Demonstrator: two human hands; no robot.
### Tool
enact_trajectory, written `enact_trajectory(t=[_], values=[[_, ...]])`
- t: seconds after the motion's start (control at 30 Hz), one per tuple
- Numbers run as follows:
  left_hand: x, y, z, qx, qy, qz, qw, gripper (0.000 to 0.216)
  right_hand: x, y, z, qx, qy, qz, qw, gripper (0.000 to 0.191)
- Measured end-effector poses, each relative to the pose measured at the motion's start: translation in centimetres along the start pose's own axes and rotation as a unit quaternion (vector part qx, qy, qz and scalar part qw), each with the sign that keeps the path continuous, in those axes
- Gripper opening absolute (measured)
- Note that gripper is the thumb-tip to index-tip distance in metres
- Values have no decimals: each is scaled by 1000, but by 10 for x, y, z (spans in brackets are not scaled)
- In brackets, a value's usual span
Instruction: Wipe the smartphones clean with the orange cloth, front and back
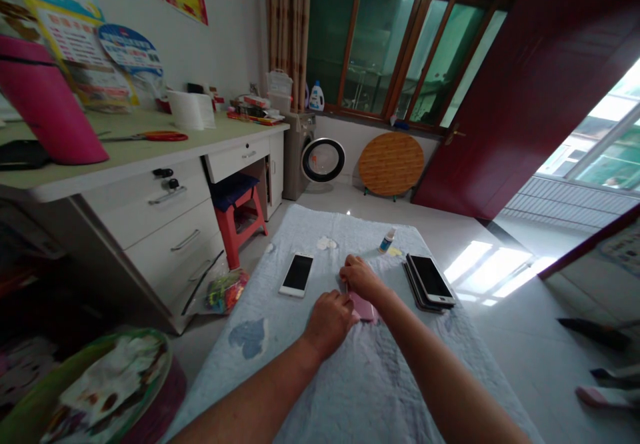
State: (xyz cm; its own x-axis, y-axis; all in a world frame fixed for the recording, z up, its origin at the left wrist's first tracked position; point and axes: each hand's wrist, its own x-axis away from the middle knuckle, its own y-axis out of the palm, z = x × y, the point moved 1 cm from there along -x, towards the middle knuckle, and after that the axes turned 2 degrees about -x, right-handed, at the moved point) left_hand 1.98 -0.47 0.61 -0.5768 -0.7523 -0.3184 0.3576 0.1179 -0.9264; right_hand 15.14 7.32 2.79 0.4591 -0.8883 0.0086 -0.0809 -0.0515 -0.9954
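A flat pink phone [364,308] lies on the cloth-covered table between my hands, partly hidden by them. My left hand [330,323] grips its left edge with curled fingers. Over its far end is my right hand [362,277], fingers bent and pressed together; what they pinch, if anything, is hidden. To the left lies a white phone [297,275] with a dark screen. A stack of phones [431,280], a white-framed one on top, rests to the right. Beyond my right hand stands a small bottle [387,241] with a white cap.
The pale blue cloth [250,391] covers the table. At left are a desk [145,231], a red stool [240,221] and a waste bin [165,371]. Farther back stand a washing machine [299,154] with its door open and a round wooden tabletop [391,164].
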Motion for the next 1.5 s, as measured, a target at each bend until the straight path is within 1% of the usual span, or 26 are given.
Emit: enact_trajectory(t=[0.1,0.2,0.33,0.4,0.5,0.63,0.73,0.87,1.0,1.13,1.23,1.37,1.5], values=[[0,1,0,7,0,6,1000,18,17,3,-5,-35,-32,0,999,16],[0,2,0,15,7,7,1000,21,28,5,-8,-63,-44,12,997,18],[0,5,-2,22,6,12,1000,19,25,3,-8,-49,-46,-3,998,16],[0,5,-2,18,5,10,1000,18,17,0,-7,-31,-32,-12,999,14],[0,4,-1,7,8,-3,1000,18,2,-3,0,-11,-5,-8,1000,17],[0,-1,1,-2,14,-16,1000,19,-16,-3,10,-15,10,-6,1000,24],[-1,-3,1,-4,13,-22,1000,18,-21,0,15,-20,24,-1,1000,28],[-1,-3,0,-6,18,-27,999,17,-19,2,23,-17,60,13,998,30],[-1,-2,0,-7,17,-24,1000,15,-12,2,38,-14,97,18,995,29],[0,-4,1,-2,13,-30,999,15,2,2,55,-20,129,26,991,25],[-1,-5,1,5,15,-29,999,15,14,2,62,-29,150,41,987,22],[-1,-4,-1,10,26,-33,999,14,20,5,59,-47,173,80,980,21],[-2,-3,-3,13,29,-31,999,14,13,13,46,-61,184,121,974,21]])
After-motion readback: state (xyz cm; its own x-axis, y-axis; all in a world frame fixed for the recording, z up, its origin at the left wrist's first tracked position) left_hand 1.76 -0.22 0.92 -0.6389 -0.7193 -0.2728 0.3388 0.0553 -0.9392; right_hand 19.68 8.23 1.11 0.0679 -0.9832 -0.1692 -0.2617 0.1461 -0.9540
